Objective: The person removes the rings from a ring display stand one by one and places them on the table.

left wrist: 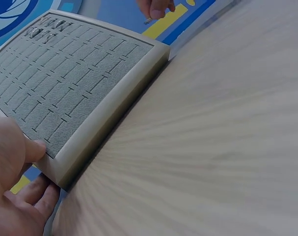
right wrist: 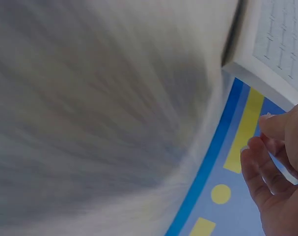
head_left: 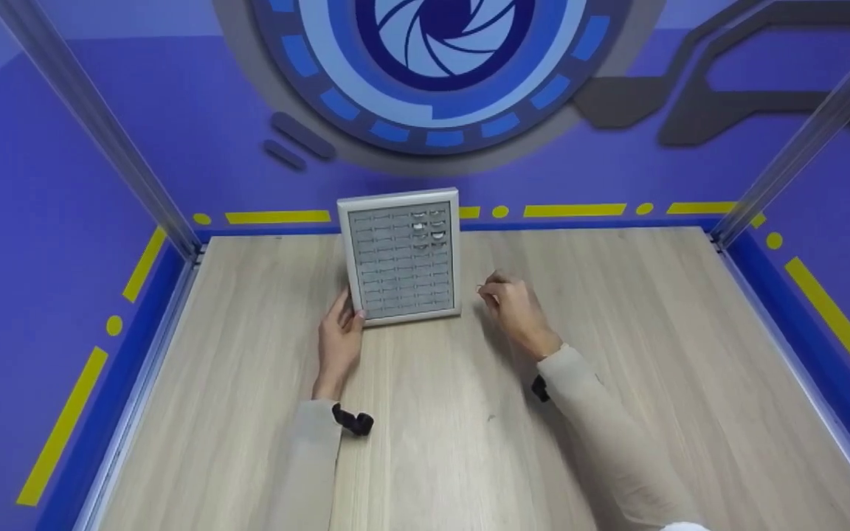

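From the head camera, a ring tray (head_left: 401,257) is lying on the wooden table (head_left: 617,354), near its far edge. The left hand (head_left: 339,338) is resting at the tray's near left corner, with the thumb touching the frame. The right hand (head_left: 515,306) is hovering just beside the tray's right side, and its fingertips are pinching a small thin thing, probably a ring (head_left: 481,288). A few rings (head_left: 429,225) are sitting in the slots at the upper right of the tray.

From the left wrist camera, the thumb is pressing on the grey padded insert at the corner of the tray (left wrist: 75,88), and the fingers (left wrist: 33,199) are curling under the pale frame. The frame is looking stiff and light, so I think that holding it at a corner is enough to keep it steady. The felt seems soft and not slippery.

From the right wrist camera, the picture is blurred. The right hand's fingers (right wrist: 269,162) are bending together, near the tray's corner (right wrist: 266,54). The ring itself I cannot make out here. Such a ring is small, hard and smooth, so it may slip easily; a fingertip pinch on the band seems the best hold.
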### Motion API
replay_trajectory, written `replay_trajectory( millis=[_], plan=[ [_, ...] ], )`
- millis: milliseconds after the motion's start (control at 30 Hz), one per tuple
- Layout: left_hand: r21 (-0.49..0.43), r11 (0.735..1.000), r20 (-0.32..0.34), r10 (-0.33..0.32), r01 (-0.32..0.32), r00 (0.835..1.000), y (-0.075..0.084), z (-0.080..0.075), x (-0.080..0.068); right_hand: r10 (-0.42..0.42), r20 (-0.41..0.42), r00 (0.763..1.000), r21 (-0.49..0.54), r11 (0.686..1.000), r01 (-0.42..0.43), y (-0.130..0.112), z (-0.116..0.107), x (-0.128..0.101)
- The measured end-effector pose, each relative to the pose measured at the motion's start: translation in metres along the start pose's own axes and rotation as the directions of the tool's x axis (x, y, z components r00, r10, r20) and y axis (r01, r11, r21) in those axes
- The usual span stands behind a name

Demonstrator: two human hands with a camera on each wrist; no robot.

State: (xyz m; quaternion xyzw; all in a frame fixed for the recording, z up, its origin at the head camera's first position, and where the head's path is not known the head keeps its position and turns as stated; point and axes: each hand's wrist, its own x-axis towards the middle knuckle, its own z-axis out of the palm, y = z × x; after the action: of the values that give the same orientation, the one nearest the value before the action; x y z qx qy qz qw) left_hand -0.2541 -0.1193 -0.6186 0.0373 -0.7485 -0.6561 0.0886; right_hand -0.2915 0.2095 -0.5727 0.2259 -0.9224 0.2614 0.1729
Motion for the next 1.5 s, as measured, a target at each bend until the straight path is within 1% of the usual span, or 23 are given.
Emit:
replay_trajectory(
  millis=[233,433,700,867,1000,1167,1300,1500],
  plan=[
    [-0.004,1.0,-0.002,0.002,-0.002,1.0,-0.005,0.0,-0.002,-0.009,0.028,1.0,-0.034,0.999,0.01,0.009,0.009,-0.008],
    [-0.017,1.0,-0.001,0.019,-0.02,1.0,-0.009,-0.001,-0.002,-0.029,0.028,0.999,-0.022,0.999,0.03,0.013,0.012,-0.011],
    [-0.009,0.999,-0.006,0.031,-0.031,1.0,-0.013,0.0,-0.001,0.015,0.073,0.997,-0.032,0.999,-0.013,0.015,0.014,-0.014],
    [-0.013,0.999,-0.006,0.037,-0.037,0.999,-0.014,0.0,0.0,0.015,0.088,0.996,-0.032,0.999,-0.013,0.014,0.014,-0.013],
    [-0.004,0.999,0.009,0.035,-0.035,0.999,-0.016,-0.002,0.0,0.012,0.099,0.995,-0.045,0.999,-0.008,0.013,0.014,-0.013],
    [0.038,0.998,0.032,0.047,-0.049,0.998,-0.016,-0.003,0.0,0.034,0.118,0.992,-0.042,0.999,-0.029,0.013,0.012,-0.014],
    [0.051,0.998,0.041,0.045,-0.047,0.998,-0.016,-0.003,0.001,0.05,0.12,0.991,-0.04,0.998,-0.046,0.013,0.011,-0.013],
    [0.049,0.998,0.029,0.039,-0.041,0.999,-0.016,-0.002,0.001,0.042,0.118,0.992,-0.024,0.999,-0.039,0.014,0.012,-0.013]
  ],
)
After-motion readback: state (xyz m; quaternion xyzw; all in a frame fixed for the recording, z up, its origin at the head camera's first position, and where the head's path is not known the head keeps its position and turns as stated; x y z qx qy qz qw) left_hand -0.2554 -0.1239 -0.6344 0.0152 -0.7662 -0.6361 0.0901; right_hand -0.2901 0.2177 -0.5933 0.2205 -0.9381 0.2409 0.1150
